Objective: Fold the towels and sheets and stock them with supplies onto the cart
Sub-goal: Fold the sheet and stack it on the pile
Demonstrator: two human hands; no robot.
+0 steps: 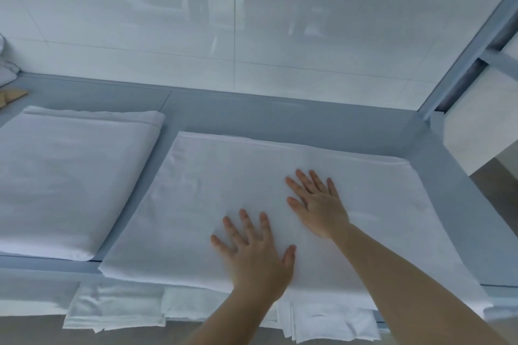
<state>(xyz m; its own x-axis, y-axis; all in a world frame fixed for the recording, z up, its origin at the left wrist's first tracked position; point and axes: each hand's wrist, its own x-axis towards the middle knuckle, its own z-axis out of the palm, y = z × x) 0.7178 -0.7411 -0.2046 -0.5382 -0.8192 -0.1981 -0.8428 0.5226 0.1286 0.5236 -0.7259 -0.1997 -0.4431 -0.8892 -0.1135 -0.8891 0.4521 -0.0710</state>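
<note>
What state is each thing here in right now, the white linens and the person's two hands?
Sheet under the hands: folded flat, near edge hanging over the table front.
Folded sheet on the left: neat thick rectangle, lying apart, untouched.
Left hand: open, fingers spread, pressing on the sheet.
Right hand: open, flat on the same sheet.
Table: grey, carrying both sheets.

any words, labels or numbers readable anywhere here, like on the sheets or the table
None can be read.
The folded sheet under the left hand and right hand: plain white, no tag showing.
The second folded sheet: plain white.
The grey table and the wall panels: no print.
</note>
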